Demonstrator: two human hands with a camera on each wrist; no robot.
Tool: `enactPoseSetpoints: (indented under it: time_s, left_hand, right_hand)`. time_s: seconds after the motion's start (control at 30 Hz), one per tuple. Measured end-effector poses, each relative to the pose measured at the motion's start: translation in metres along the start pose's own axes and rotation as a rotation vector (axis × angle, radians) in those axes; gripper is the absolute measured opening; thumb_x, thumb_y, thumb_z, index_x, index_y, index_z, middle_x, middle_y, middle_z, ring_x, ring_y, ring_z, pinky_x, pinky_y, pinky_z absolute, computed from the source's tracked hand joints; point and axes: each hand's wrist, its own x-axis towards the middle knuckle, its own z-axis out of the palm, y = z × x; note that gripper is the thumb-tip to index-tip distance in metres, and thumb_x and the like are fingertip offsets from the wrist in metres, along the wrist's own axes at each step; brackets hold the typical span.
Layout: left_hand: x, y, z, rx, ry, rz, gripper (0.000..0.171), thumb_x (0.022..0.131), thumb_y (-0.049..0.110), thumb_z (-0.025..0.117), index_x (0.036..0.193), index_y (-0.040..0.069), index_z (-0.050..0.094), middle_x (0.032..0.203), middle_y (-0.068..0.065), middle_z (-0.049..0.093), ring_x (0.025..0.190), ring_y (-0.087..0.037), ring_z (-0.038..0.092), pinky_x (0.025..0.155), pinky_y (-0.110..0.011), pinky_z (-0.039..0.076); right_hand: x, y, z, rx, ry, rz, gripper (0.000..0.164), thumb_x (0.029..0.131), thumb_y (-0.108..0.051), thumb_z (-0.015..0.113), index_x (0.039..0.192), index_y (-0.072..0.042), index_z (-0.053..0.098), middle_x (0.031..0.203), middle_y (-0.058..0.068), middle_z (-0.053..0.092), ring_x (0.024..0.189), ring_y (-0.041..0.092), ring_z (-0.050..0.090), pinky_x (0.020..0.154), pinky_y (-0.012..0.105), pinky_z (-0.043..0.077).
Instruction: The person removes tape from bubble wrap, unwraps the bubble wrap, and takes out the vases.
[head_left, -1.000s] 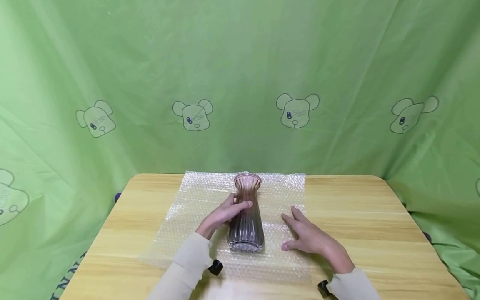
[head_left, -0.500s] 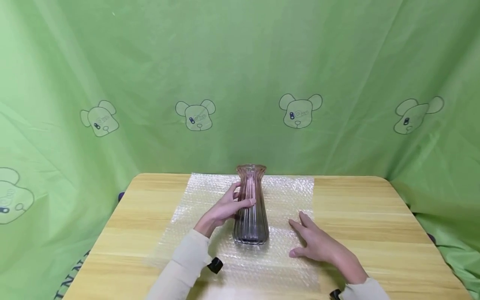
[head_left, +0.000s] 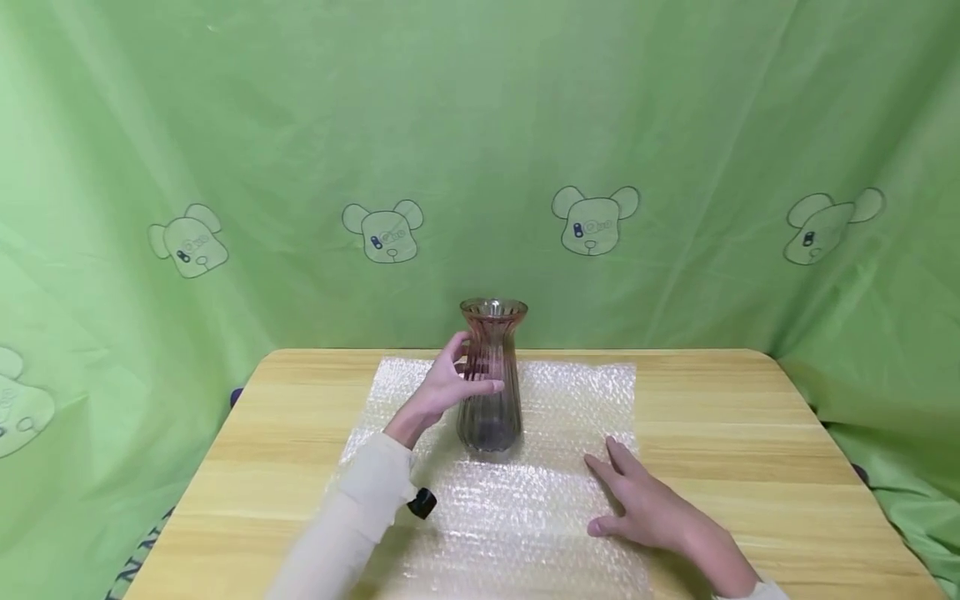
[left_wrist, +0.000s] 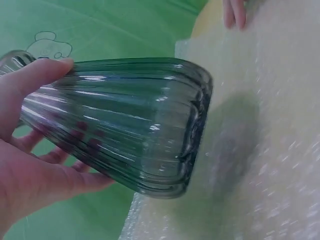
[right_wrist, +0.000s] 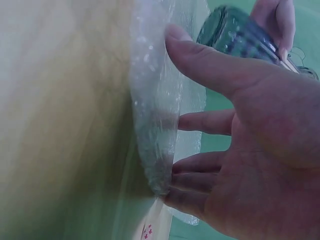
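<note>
A ribbed glass vase point(head_left: 491, 421), pink at the flared rim and grey toward the base, is upright near the back of the table. My left hand point(head_left: 437, 390) grips its side, the thumb across the front and the fingers behind. In the left wrist view the base of the vase point(left_wrist: 140, 125) hangs over its shadow, apart from the bubble wrap point(left_wrist: 280, 145). To the right, my right hand point(head_left: 645, 508) rests with spread fingers at the edge of the bubble wrap point(head_left: 510, 517). The right wrist view shows its fingertips touching the sheet, palm holding nothing.
The bubble wrap lies flat over the middle of a wooden table point(head_left: 750, 450) with rounded corners. Behind and beside it hang green curtains point(head_left: 480, 150) printed with bear heads. A black wrist device point(head_left: 422, 503) sits at the left sleeve.
My left hand has raised the vase and tipped it from leaning back to upright, moving it toward the table's back. My right hand has slid slightly right and nearer.
</note>
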Motion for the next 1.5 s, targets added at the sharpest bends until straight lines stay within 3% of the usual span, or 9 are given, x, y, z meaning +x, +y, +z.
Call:
enactPoseSetpoints:
  time_s: [0.2,0.33,0.43,0.7,0.87,1.1,1.3,1.5]
  left_hand:
    - [0.017,0.011,-0.006,0.074,0.072,0.091,0.109,0.069,0.007,0.094,0.158,0.026,0.033,0.155,-0.009,0.044,0.140,-0.038,0.044,0.112,-0.059,0.040]
    - [0.032,0.020,-0.007,0.071,0.073,0.174,0.111,0.067,0.000,0.093,0.156,0.030,0.034,0.153,-0.005,0.047,0.140,-0.034,0.046,0.114,-0.055,0.039]
    - [0.042,0.021,-0.007,0.077,0.068,0.201,0.111,0.066,-0.005,0.091,0.155,0.030,0.036,0.151,-0.005,0.048,0.137,-0.032,0.049,0.114,-0.052,0.040]
    - [0.062,0.012,-0.012,0.051,0.071,0.190,0.112,0.067,-0.012,0.088,0.157,0.029,0.034,0.153,-0.006,0.047,0.139,-0.032,0.048,0.116,-0.049,0.039]
    - [0.071,0.004,-0.011,0.014,0.033,0.201,0.114,0.068,-0.014,0.086,0.159,0.029,0.032,0.156,-0.007,0.045,0.141,-0.032,0.046,0.117,-0.047,0.038]
    - [0.078,-0.003,-0.009,0.016,0.083,0.176,0.115,0.067,-0.015,0.086,0.158,0.031,0.033,0.155,-0.006,0.046,0.142,-0.031,0.045,0.118,-0.047,0.036]
    - [0.085,-0.005,-0.005,0.023,0.046,0.175,0.114,0.069,-0.013,0.085,0.160,0.030,0.031,0.159,-0.006,0.043,0.144,-0.030,0.042,0.119,-0.046,0.034]
    - [0.089,-0.009,-0.005,0.041,0.050,0.167,0.117,0.070,-0.011,0.086,0.162,0.030,0.027,0.160,-0.006,0.042,0.145,-0.031,0.041,0.120,-0.048,0.033]
  right_hand:
    - [-0.006,-0.003,0.000,0.003,-0.003,-0.004,0.094,0.082,-0.046,0.082,0.153,0.003,0.043,0.159,0.041,0.017,0.143,0.058,0.026,0.110,0.066,0.038]
    - [-0.011,-0.004,-0.001,-0.014,-0.003,0.001,0.093,0.083,-0.047,0.081,0.153,0.001,0.043,0.159,0.040,0.017,0.144,0.057,0.026,0.109,0.065,0.039]
    - [-0.016,-0.004,0.000,-0.016,-0.011,0.004,0.094,0.083,-0.050,0.080,0.154,0.000,0.043,0.161,0.038,0.017,0.145,0.056,0.025,0.110,0.064,0.038]
    - [-0.021,0.001,0.003,-0.033,-0.014,-0.053,0.093,0.087,-0.059,0.073,0.155,-0.003,0.043,0.162,0.035,0.020,0.145,0.054,0.028,0.108,0.064,0.041]
    - [-0.025,0.000,0.004,-0.054,-0.002,-0.034,0.093,0.087,-0.061,0.072,0.155,-0.004,0.043,0.162,0.034,0.021,0.145,0.053,0.029,0.107,0.062,0.043]
    - [-0.027,0.000,0.003,-0.082,0.011,-0.038,0.092,0.086,-0.059,0.074,0.153,-0.004,0.046,0.160,0.036,0.024,0.144,0.054,0.031,0.105,0.062,0.044]
    - [-0.027,0.002,0.001,-0.066,-0.005,-0.031,0.091,0.086,-0.054,0.077,0.153,-0.002,0.046,0.160,0.037,0.022,0.144,0.055,0.029,0.105,0.064,0.044]
    - [-0.025,0.000,0.003,-0.070,-0.004,-0.049,0.093,0.086,-0.060,0.073,0.152,-0.001,0.046,0.159,0.038,0.023,0.143,0.056,0.030,0.105,0.064,0.043]
